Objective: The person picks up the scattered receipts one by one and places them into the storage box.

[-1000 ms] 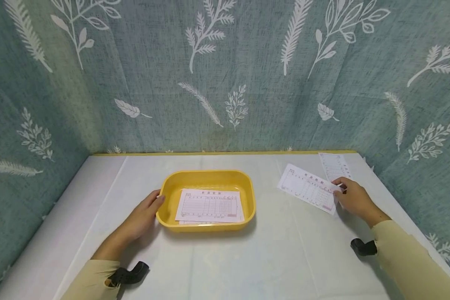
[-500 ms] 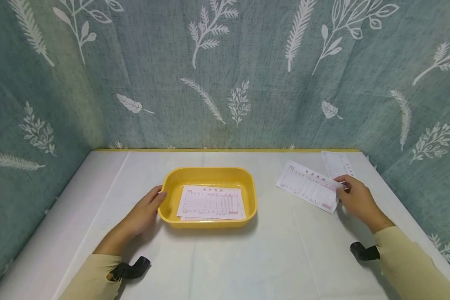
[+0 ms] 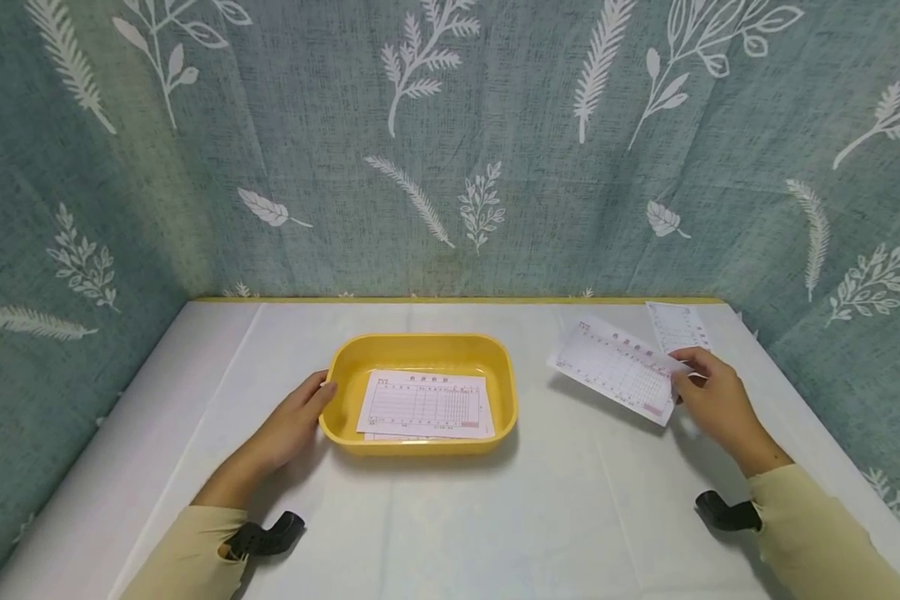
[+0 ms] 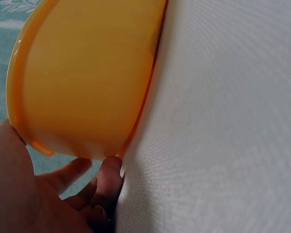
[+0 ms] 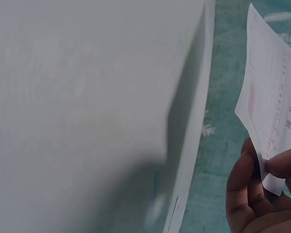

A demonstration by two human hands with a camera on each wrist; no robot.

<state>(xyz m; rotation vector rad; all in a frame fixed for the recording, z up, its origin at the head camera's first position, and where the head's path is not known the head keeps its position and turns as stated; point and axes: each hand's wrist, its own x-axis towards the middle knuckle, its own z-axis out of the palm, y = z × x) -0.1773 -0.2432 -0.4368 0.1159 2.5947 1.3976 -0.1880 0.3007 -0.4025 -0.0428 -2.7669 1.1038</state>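
My left hand [image 3: 288,427] grips the left end of a yellow plastic tray [image 3: 420,447], thumb over the rim and fingers against the outer wall, as the left wrist view shows. Printed paper slips [image 3: 424,405] lie stacked in the tray. With thumb and fingers, my right hand [image 3: 716,404] pinches the right end of another printed slip [image 3: 617,367]. That slip is tilted, raised off the table with a shadow under it; in the right wrist view the held paper [image 5: 271,92] bends slightly. Behind it, a further slip [image 3: 677,325] lies on the table, partly hidden.
A white-covered table [image 3: 450,525] spreads under everything. Leaf-patterned green cloth [image 3: 330,150] hangs behind it and at both sides. A yellow strip [image 3: 540,300] runs along the table's back edge. Black straps [image 3: 270,535] sit on both wrists.
The slip in my right hand has lifted away from the table, its left end now raised with a shadow beneath. My left hand still holds the tray, and the head view has shifted slightly.
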